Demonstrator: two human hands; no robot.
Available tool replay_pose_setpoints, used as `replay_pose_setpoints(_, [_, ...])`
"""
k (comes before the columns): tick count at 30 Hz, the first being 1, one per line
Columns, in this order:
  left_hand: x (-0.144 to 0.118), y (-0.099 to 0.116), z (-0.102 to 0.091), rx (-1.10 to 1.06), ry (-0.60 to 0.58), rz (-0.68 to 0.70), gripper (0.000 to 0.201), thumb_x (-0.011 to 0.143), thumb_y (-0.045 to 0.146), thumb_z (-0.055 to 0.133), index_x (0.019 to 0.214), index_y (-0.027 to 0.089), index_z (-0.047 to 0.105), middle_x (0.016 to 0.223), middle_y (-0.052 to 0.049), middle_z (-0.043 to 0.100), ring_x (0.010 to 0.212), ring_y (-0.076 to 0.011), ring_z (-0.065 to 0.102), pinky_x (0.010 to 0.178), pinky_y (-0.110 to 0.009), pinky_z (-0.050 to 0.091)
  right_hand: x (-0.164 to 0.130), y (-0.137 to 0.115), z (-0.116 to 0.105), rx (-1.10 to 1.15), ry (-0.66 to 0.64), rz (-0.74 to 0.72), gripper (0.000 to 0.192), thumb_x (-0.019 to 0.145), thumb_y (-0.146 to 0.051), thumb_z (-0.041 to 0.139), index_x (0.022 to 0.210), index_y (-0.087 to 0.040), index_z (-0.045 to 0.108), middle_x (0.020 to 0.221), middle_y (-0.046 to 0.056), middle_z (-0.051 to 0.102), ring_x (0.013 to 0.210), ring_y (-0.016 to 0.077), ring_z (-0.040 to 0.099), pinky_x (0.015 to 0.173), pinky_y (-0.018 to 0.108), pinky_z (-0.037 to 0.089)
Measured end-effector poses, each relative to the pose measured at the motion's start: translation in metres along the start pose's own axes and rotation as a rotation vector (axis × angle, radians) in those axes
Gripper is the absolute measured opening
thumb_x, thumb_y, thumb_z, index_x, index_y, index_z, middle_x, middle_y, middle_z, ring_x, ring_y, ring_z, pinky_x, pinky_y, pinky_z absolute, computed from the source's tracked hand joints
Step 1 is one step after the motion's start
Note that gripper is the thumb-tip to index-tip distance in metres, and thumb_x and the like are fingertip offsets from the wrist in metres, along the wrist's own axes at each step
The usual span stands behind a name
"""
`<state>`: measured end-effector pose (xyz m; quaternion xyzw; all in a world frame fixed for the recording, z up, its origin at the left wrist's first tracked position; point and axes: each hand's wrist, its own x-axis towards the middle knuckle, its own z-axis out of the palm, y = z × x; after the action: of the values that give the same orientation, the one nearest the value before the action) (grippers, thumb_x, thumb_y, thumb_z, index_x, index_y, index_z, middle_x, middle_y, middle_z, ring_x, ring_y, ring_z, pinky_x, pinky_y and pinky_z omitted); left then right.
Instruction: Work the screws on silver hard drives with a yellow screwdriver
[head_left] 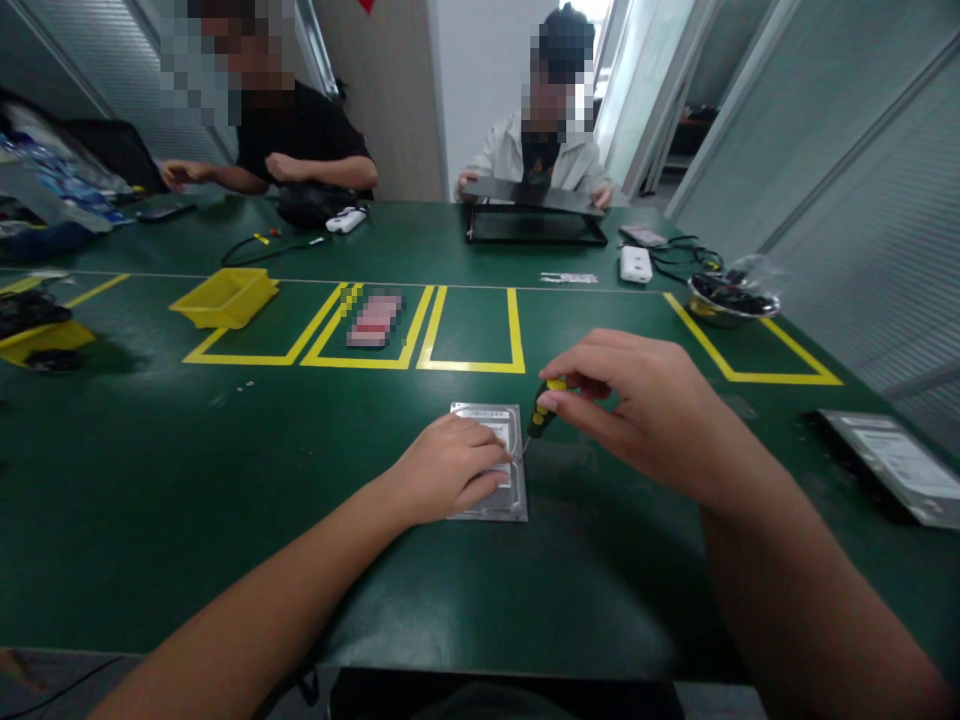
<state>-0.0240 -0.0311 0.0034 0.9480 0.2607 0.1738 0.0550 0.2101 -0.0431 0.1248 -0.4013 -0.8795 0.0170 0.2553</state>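
Forearms enter low. Right hand (645, 415): fingertip grip closed on screwdriver (541, 410), tip angled down at drive (491, 462) edge. Left hand (450, 468): flat, pressing drive onto table (225, 480), likely to steady it; grasps nothing. Yellow bin (225, 297): contents not visible. Metal bowl (731, 298): dark small parts.

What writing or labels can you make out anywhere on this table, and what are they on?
None can be read.
Hard drive under the left hand: white label, print too small.
Second drive at the right edge: label blurred.
Pink item in the yellow box: pixelated.
White strip: print too small.
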Motion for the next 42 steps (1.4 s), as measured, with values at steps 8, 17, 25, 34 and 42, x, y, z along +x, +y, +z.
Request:
replay_pose_setpoints(8, [0.0,0.0,0.0,0.005,0.002,-0.002,0.027,0.097,0.037,0.051,0.112,0.022,0.068,0.105,-0.005,0.07,0.1,-0.0231,0.064,0.085,-0.039,0.044,0.001,-0.006,0.006,-0.132,-0.008,0.096,0.024,0.088,-0.039,0.065,0.078,-0.019,0.059,0.069,-0.001,0.058,0.061,0.0131,0.05,0.058,0.027,0.032])
replay_pose_setpoints(17, [0.001,0.002,-0.002,-0.011,-0.003,-0.006,0.026,0.097,0.036,0.051,0.111,0.022,0.068,0.104,-0.005,0.07,0.098,-0.0231,0.064,0.085,-0.039,0.044,0.002,-0.011,0.016,-0.466,0.118,0.054,0.041,0.095,-0.049,0.049,0.068,-0.019,0.055,0.062,0.002,0.053,0.055,0.0143,0.042,0.054,0.03,0.02])
replay_pose_setpoints(25, [0.001,0.001,-0.001,-0.009,0.005,-0.004,0.026,0.097,0.036,0.051,0.111,0.022,0.068,0.106,-0.005,0.071,0.1,-0.0232,0.065,0.086,-0.039,0.045,0.002,-0.013,0.014,-0.351,0.065,0.039,0.034,0.097,-0.041,0.047,0.077,-0.017,0.059,0.071,0.004,0.056,0.062,0.0157,0.048,0.057,0.03,0.027])
replay_pose_setpoints(34, [0.001,0.001,0.0,0.013,0.01,0.001,0.026,0.096,0.035,0.052,0.11,0.021,0.069,0.105,-0.006,0.071,0.099,-0.0232,0.065,0.086,-0.039,0.046,0.0,-0.01,0.001,0.015,-0.049,-0.029,0.017,0.096,-0.022,0.05,0.092,-0.016,0.065,0.091,0.006,0.058,0.083,0.0162,0.055,0.073,0.029,0.041])
replay_pose_setpoints(42, [0.0,0.0,-0.001,-0.009,0.005,-0.006,0.026,0.097,0.035,0.052,0.111,0.021,0.069,0.106,-0.006,0.071,0.099,-0.0228,0.065,0.085,-0.039,0.045,0.0,-0.006,-0.004,0.132,-0.064,-0.016,0.012,0.091,-0.017,0.053,0.097,-0.018,0.064,0.092,0.005,0.063,0.082,0.0165,0.057,0.072,0.029,0.043])
